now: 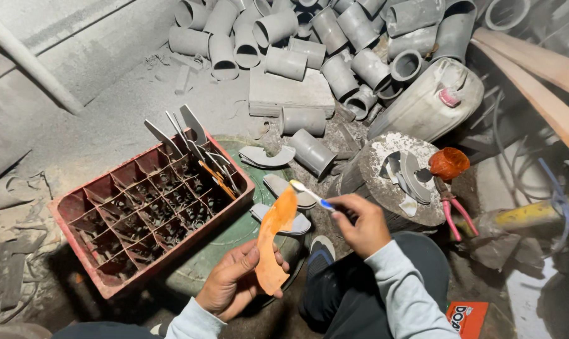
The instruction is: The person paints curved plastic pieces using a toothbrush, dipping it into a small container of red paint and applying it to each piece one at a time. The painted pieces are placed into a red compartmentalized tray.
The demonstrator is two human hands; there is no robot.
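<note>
We hold orange blade [273, 242] in left hand [234, 285], fingers clamped on lower end, tilted up w/ face clear for brush [311, 194]. Right hand [359, 226] fingers pinch brush handle, bristles on blade tip. Red crate [149, 210] just left, w/ grey blades standing in cells.

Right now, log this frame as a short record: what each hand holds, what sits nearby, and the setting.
left hand: holds a curved orange strip upright
right hand: holds a toothbrush, bristles at the strip's top end
left of hands: red divided crate with grey curved pieces standing in one corner
right of hands: round block carrying grey curved pieces, orange pot at its edge
background: heap of grey pipe sections, pale jerrycan
setting: dusty grey floor
</note>
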